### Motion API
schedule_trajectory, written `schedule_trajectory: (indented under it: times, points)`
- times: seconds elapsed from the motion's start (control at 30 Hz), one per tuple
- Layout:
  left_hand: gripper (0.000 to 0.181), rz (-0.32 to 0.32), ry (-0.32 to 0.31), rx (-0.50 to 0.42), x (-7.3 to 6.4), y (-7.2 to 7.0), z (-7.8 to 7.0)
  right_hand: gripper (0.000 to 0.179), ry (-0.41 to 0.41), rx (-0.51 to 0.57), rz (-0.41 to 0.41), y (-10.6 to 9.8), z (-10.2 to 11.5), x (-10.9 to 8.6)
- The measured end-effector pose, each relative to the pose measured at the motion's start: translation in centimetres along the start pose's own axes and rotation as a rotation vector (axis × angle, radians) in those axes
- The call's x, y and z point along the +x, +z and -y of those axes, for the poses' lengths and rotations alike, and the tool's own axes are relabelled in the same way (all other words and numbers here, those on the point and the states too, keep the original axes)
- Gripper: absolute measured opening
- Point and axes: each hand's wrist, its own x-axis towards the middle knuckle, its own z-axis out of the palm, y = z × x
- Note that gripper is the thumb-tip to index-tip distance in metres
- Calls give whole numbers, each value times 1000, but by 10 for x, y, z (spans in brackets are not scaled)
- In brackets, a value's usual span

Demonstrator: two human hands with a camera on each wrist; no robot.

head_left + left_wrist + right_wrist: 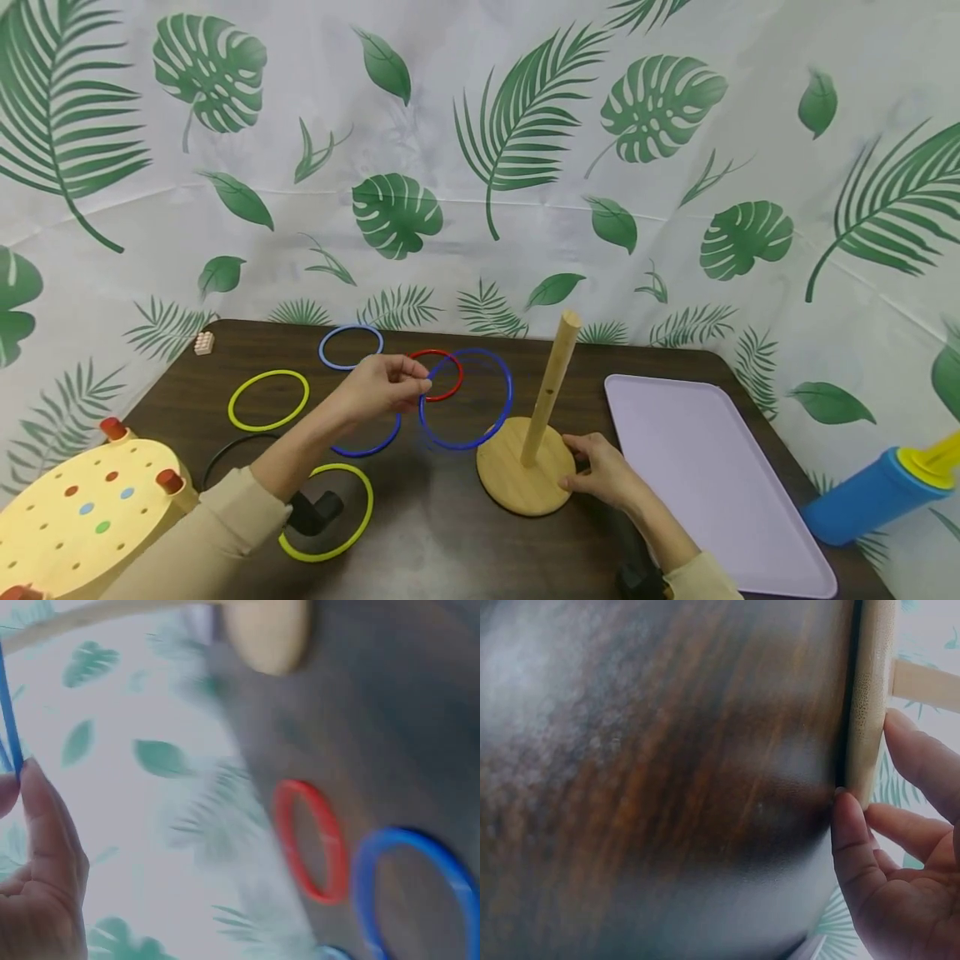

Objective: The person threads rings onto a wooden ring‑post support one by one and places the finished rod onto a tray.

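Note:
In the head view my left hand (pixel 382 383) pinches a dark blue ring (pixel 512 392) between thumb and fingertips. The ring is held up off the table, just left of a wooden peg stand (pixel 552 383). Part of that ring also shows in the left wrist view, between my fingertips. My right hand (pixel 603 471) grips the right edge of the stand's round base (pixel 502 475), thumb at the near side and fingers at the far side. The peg leans a little to the right in the head view, with no ring around it.
Loose rings lie to the left: red (pixel 462 375), another blue (pixel 365 454), light blue (pixel 351 326), two yellow, and black. A pale purple tray (pixel 697 483) and a blue pump-like cylinder (pixel 855 500) are at right. A yellow pegged board (pixel 90 500) stands at left.

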Motion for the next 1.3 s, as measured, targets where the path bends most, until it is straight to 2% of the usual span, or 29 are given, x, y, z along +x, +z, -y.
schedule_trajectory:
  times: [0.17,0.27,0.37,0.47,0.67,0.8,0.9,1.03,1.17,1.3]
  points:
    - [27,6,24,-171,5,7,-44,62,5,24,1,0,-1,-2]
    - [27,20,51,-228,9,16,-64,62,13,40,6,1,-2,-2]
    - [25,32,74,-242,14,27,-75,62,4,46,7,1,-3,-2]
    - [24,33,69,-247,22,38,-75,60,-24,43,6,1,-4,-1]
    - [23,31,-21,-346,36,58,-53,60,-53,74,17,1,-5,-1]
    - [24,38,-69,-363,40,70,-33,56,-68,90,12,1,-6,-1]
    - [22,43,-90,-330,43,79,-16,53,-50,80,-8,1,-6,0]
    - [19,37,-124,-239,47,88,8,50,-14,105,-21,2,-6,0]
    - [16,11,-175,-173,48,93,27,45,-31,142,-5,2,-8,0]
    - [14,-20,-222,-176,49,96,39,52,-60,168,30,1,-11,1]
